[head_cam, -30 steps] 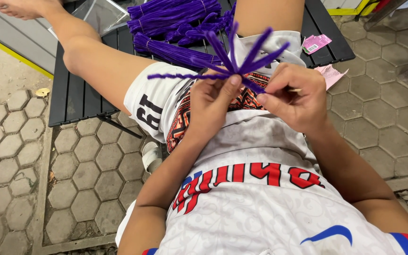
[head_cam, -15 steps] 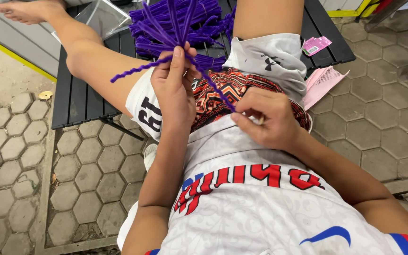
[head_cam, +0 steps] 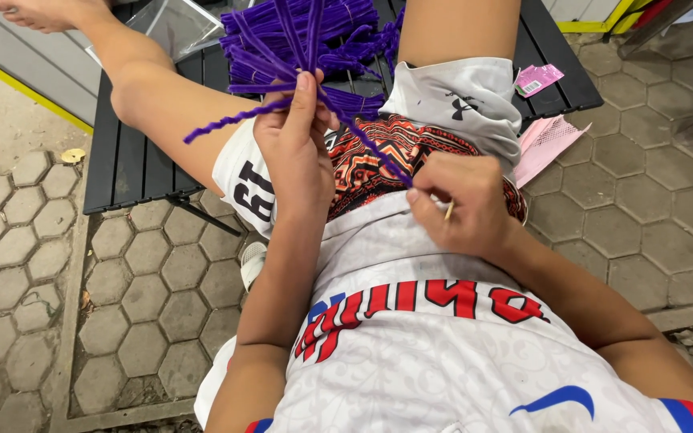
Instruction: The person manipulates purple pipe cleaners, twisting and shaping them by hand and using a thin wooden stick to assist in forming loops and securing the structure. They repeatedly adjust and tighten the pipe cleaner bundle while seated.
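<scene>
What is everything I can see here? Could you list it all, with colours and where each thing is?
Purple fuzzy stems: a few, purple, pinched together in the left hand, one running down to the right hand.
Pile of purple stems: many, purple, on the black table at the top.
Black slatted table: one, black, under the legs.
Clear plastic bag: one, transparent, on the table, top left.
Pink packet: one, pink, table's right edge.
Pink paper: one, pale pink, by the right thigh.
Hexagonal paving: grey, all around.
Left hand: raised, gripping the stems.
Right hand: on the lap, pinching one stem's end.
</scene>
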